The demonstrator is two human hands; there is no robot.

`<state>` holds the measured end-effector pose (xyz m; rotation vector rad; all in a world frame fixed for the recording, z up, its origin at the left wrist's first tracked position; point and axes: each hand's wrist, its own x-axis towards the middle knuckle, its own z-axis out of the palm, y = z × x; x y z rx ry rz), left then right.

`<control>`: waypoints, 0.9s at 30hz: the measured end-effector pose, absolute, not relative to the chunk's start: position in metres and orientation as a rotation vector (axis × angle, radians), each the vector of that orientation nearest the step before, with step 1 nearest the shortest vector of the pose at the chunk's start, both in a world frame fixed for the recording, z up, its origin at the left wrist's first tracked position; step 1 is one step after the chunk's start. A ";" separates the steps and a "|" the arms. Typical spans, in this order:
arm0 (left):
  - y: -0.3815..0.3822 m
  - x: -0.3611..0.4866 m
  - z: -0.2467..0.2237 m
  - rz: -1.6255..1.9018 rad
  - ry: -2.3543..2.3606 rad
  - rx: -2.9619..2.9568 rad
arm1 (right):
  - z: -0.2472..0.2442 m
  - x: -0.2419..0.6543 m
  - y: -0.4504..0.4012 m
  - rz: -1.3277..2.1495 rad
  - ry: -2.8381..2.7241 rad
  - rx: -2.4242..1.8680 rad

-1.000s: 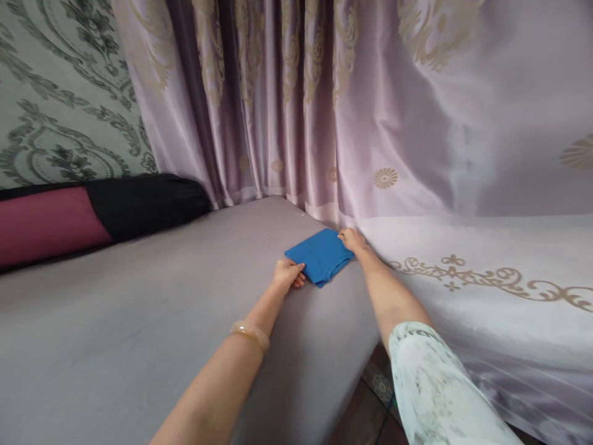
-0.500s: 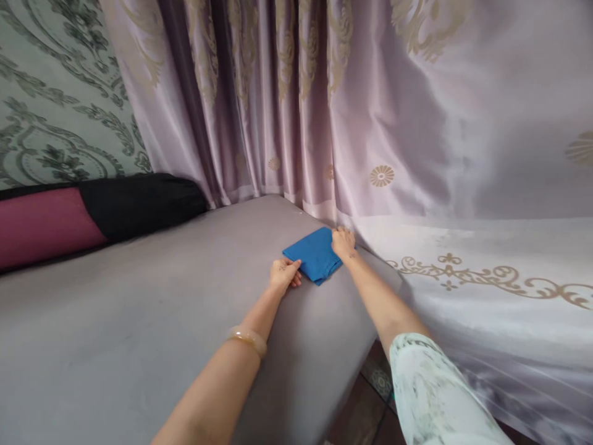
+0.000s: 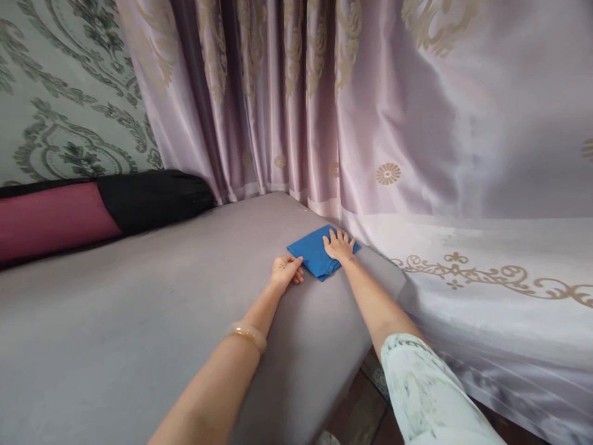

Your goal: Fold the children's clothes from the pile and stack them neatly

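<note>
A folded blue cloth [image 3: 317, 254] lies flat near the far right corner of the grey-covered bed [image 3: 152, 321]. At its left edge, my left hand [image 3: 287, 271] pinches the cloth between thumb and fingers. My right hand [image 3: 340, 246] rests palm down on the right part of the cloth, its fingers spread. The cloth's kind of garment, if it is one, cannot be made out.
A black and maroon bolster [image 3: 152, 201] lies along the wall at the left. Purple curtains [image 3: 365, 123] hang behind the bed and down its right side. Dark floor tiles [image 3: 361, 402] show below the bed's edge.
My right hand has gone from closed fingers at the cloth's right edge to lying spread on top of it. My left hand keeps its pinch. The view has shifted slightly.
</note>
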<state>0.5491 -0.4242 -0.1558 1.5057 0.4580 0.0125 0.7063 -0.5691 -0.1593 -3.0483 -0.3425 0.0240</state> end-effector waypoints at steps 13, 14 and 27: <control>-0.317 0.457 -0.158 0.225 0.389 2.241 | -0.141 0.659 -0.539 0.154 -0.742 -2.885; -0.304 0.449 -0.161 0.290 0.429 2.359 | -0.142 0.653 -0.535 0.196 -0.791 -2.859; -0.211 0.344 -0.185 0.302 0.833 2.935 | -0.158 0.642 -0.529 0.188 -0.780 -2.871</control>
